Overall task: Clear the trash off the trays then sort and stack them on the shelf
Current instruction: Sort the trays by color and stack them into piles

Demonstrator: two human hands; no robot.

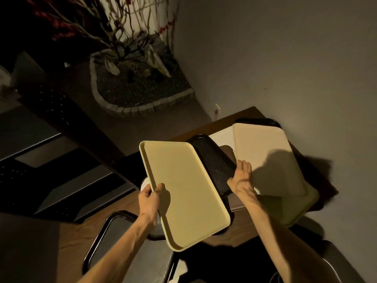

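Above the brown wooden table [222, 123], near its left edge, we hold a pale yellow rectangular plastic tray [183, 186] tilted, our left hand [150, 198] clamped on its left rim, thumb on top. Our right hand [240, 180] grips the black textured plastic tray [214, 160] beneath it. A cream plastic tray [265, 152] lies toward the table's far right corner.

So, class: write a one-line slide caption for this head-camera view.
Left hand grips a yellow tray while right hand holds a black tray above the table.
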